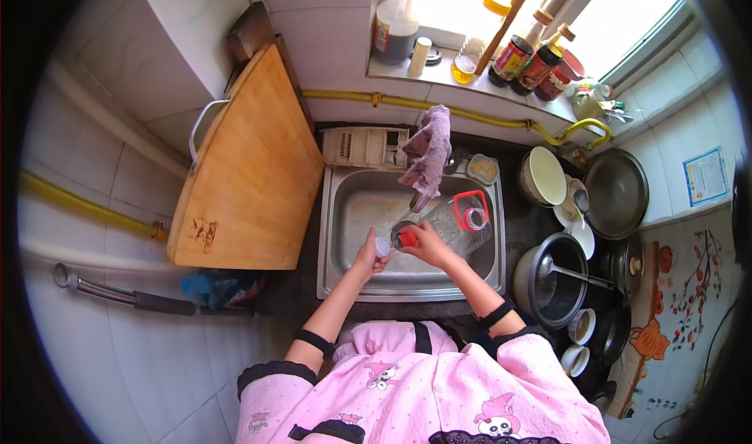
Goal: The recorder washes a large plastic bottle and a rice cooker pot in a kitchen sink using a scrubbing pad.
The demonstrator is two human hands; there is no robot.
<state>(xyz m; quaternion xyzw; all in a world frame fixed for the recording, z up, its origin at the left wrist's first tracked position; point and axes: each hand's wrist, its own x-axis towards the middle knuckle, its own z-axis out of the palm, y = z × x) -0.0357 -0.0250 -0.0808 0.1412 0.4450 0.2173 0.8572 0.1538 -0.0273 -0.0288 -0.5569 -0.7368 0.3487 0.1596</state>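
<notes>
My left hand [370,257] holds a small translucent plastic cap [382,247] over the stainless steel sink [352,286]. Just to its right, my right hand [433,245] pinches a red cap [408,239] between thumb and fingers. A dark round shape [402,227], perhaps the drain, shows beside the red cap. Tilted in the right side of the basin lies a clear plastic jug [449,223] with a red handle and an uncapped mouth. Above my hands is the faucet [418,202], partly hidden under a purple cloth [432,147]; a thin streak below it looks like water.
A wooden cutting board [252,179] leans left of the sink. Behind the basin sit a plastic rack [364,145] and a sponge [483,169]. Pots [552,279], bowls [546,176] and a wok [617,191] crowd the right. Sauce bottles [512,61] line the windowsill.
</notes>
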